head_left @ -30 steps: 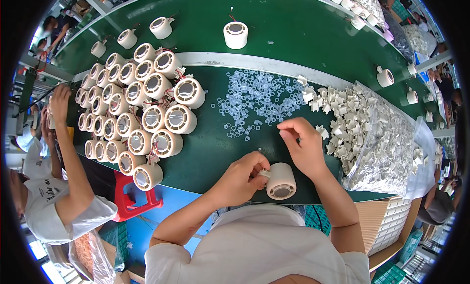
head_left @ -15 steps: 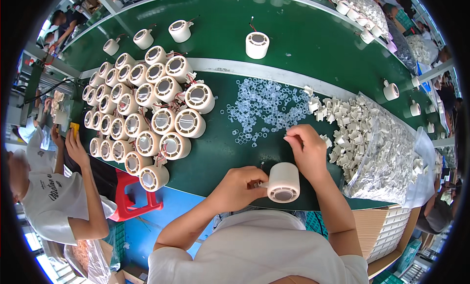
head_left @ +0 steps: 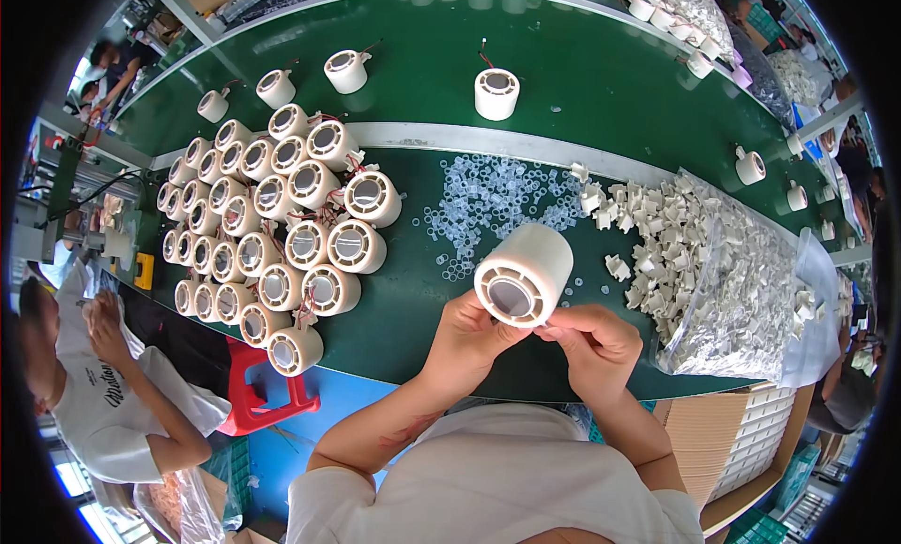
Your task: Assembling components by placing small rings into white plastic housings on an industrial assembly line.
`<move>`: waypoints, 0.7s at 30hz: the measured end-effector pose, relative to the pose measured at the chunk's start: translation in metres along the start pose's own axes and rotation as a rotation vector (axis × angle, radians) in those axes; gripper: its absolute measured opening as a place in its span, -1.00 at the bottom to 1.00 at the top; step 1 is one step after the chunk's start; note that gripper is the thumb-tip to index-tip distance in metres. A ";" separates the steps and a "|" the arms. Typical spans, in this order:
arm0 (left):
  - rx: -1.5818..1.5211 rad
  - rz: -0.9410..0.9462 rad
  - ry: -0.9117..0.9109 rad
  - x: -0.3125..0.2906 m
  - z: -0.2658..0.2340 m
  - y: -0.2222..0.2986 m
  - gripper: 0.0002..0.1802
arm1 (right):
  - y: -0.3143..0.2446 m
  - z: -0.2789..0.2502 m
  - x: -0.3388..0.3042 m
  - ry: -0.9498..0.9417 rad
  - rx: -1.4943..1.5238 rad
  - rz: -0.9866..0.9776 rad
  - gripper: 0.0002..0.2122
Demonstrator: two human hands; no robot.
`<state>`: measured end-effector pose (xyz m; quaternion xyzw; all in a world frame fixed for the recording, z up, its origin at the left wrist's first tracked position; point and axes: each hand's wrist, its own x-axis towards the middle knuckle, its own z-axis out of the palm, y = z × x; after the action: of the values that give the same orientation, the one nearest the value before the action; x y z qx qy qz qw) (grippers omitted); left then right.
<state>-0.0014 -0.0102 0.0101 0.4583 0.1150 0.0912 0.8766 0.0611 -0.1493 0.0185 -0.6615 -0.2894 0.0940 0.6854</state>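
Note:
A white cylindrical motor housing is held up over the near part of the green table, tilted with its grey round end toward me. My left hand grips it from below and left, the fingers partly hidden behind it. Close under its lower right edge, my right hand is closed in a pinch, and what sits between the fingertips is too small to make out. Beyond the housing lie many small clear plastic rings. To the right of them is a heap of small white plastic clips.
Rows of similar white housings with red wires fill the table's left side. A clear plastic bag lies under the clips. Across a pale rail stands a single housing on a green surface. A co-worker sits at left near a red stool.
My left hand has lifted and tilted the housing, moving it away from me. My right hand has come from beside the rings down to the housing's lower edge.

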 end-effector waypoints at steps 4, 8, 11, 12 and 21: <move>0.197 -0.002 -0.083 0.011 0.004 0.011 -0.79 | 0.001 -0.018 0.014 -0.023 0.219 0.253 -0.73; 0.560 0.011 -0.235 0.050 0.009 0.033 -0.84 | -0.008 -0.027 0.044 0.116 -0.142 0.197 -0.58; 0.972 0.028 -0.367 0.093 0.021 0.068 -0.79 | -0.038 -0.035 0.093 -0.031 -0.968 -0.379 -0.49; 1.071 0.056 -0.363 0.113 0.028 0.077 -0.76 | -0.033 -0.047 0.111 -0.120 -0.957 -0.335 -0.45; 1.815 0.274 0.226 0.263 0.014 0.021 -0.46 | 0.158 -0.195 0.230 0.236 -1.470 0.126 -0.42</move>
<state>0.2527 0.0603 0.0042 0.9675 0.1723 0.1131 0.1465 0.3904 -0.1803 -0.0621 -0.9703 -0.1635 -0.1561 0.0865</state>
